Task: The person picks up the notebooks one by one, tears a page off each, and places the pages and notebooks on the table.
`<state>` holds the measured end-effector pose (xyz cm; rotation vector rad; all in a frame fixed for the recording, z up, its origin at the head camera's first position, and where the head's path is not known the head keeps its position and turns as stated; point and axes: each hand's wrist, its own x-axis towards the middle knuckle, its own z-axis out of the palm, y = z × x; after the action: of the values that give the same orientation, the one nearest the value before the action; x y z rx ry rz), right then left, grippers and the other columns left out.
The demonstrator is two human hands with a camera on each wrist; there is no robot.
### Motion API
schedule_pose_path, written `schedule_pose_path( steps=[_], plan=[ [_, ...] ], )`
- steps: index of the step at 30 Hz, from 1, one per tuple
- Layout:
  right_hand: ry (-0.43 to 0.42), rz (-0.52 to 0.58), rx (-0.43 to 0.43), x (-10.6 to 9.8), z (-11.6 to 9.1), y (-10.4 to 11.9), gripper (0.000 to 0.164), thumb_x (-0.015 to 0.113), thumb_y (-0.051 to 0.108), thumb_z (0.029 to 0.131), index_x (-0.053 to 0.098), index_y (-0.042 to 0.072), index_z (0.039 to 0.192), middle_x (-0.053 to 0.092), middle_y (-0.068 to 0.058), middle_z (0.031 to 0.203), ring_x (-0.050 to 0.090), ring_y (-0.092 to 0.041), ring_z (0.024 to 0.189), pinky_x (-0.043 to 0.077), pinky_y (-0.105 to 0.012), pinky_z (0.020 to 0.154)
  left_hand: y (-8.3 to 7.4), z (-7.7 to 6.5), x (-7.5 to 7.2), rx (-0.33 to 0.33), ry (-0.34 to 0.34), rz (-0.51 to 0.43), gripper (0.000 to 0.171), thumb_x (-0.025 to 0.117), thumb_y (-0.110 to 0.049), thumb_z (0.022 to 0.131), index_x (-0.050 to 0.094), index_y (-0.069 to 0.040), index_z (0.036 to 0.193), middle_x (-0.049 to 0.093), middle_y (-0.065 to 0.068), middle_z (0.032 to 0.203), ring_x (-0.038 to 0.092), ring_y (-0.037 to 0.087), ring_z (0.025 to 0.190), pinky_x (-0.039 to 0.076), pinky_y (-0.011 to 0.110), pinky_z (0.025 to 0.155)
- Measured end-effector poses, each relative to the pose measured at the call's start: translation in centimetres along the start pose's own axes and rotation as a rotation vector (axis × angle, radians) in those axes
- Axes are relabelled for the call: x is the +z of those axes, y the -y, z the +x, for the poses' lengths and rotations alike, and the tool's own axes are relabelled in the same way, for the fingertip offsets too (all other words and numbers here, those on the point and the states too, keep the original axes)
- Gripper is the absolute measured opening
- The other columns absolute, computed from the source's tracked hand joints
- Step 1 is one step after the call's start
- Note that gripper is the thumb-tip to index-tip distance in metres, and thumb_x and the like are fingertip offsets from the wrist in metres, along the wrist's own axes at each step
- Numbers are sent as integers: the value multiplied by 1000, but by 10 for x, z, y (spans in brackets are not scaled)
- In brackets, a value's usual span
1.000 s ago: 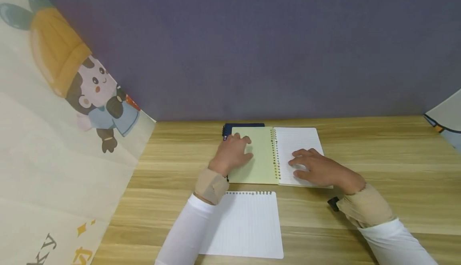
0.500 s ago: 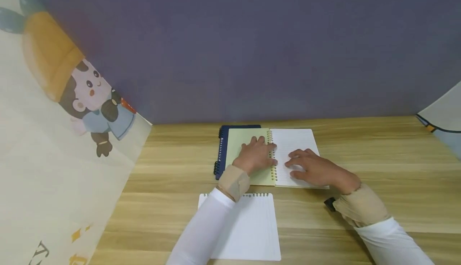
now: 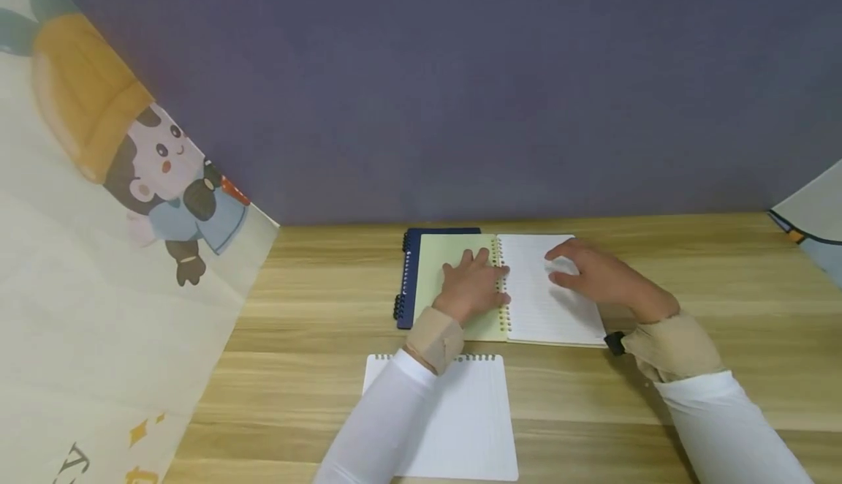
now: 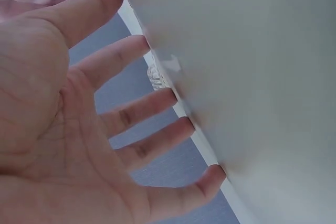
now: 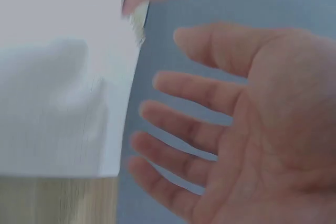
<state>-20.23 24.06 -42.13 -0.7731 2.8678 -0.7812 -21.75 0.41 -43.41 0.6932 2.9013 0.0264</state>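
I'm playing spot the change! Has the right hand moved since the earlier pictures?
Yes. Against the table, the right hand has gone toward the back edge and a little to the right.

soft, even light; right wrist view seems motion-blurred.

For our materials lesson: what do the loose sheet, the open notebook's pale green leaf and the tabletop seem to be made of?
Loose sheet: most likely paper, matt white, with faint ruling and punched holes along one edge.
Pale green leaf: plastic or card, smooth and evenly coloured; the look leaves it open.
Tabletop: wood or wood-look laminate, satin; grain-like streaks run across it.
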Motion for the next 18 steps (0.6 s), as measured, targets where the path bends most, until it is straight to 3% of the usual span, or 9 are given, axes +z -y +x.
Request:
schedule_pose_path(
  steps=[7,10,18],
  plan=[
    [27,-99,112,-3,29,-35,64,58,36,88,38,-4,133,37,-28,134,26,-47,124,18,-56,99,-1,-1,-2,-3,8,-11,58,58,-58,80,45,-40,134,37,-1,134,34,19,112,32,57,88],
    [55,-135,171,-2,35,-42,69,58,41,86,37,-3,135,33,-29,136,21,-50,125,19,-58,97,-2,-2,-2,1,12,-10,58,58,-58,79,45,-40,133,38,-1,133,34,19,111,32,57,88],
    [46,-161,200,0,40,-48,73,58,49,84,41,-1,134,33,-30,136,25,-52,121,26,-60,93,-1,-1,-2,-2,7,-3,58,57,-58,80,45,-41,133,38,-1,132,33,18,109,32,56,88]
  ],
)
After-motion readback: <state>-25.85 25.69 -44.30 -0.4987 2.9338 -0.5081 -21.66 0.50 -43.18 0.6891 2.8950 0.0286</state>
